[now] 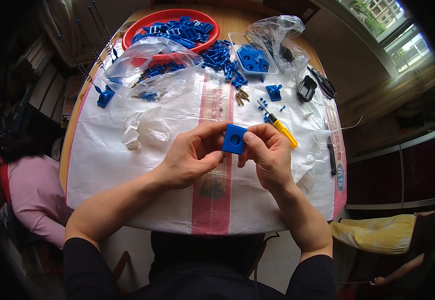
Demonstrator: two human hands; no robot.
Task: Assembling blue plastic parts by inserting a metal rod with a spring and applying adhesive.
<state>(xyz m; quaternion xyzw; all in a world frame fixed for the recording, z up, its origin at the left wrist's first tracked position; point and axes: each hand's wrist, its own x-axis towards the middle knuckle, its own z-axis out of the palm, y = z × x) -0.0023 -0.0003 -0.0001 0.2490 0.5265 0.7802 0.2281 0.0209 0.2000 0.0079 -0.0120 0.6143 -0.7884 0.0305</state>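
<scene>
Between my two hands, above the middle of the table, is a blue rectangular plastic piece (pixel 234 145) with a round hole in it. My right hand (pixel 269 154) pinches its right edge, thumb on the near face. Curled fingers of my left hand (pixel 193 154) meet its left edge; the fingertips behind the piece are hidden. Just beyond my right hand lies a screwdriver (pixel 283 132) with a yellow handle, small blue bits by its tip. Farther back sits an assembled blue piece (pixel 274 92), and several brass-coloured pins (pixel 241 96) lie beside a heap of small blue parts (pixel 221 57).
A red basin (pixel 214 26) of blue parts stands at the back, with a clear plastic bag (pixel 122 75) before it. A clear tray (pixel 274 68) holds flat blue pieces. Crumpled tissue (pixel 146 129), a black-handled knife (pixel 331 159) and scissors (pixel 323 83) lie around. People sit at both sides.
</scene>
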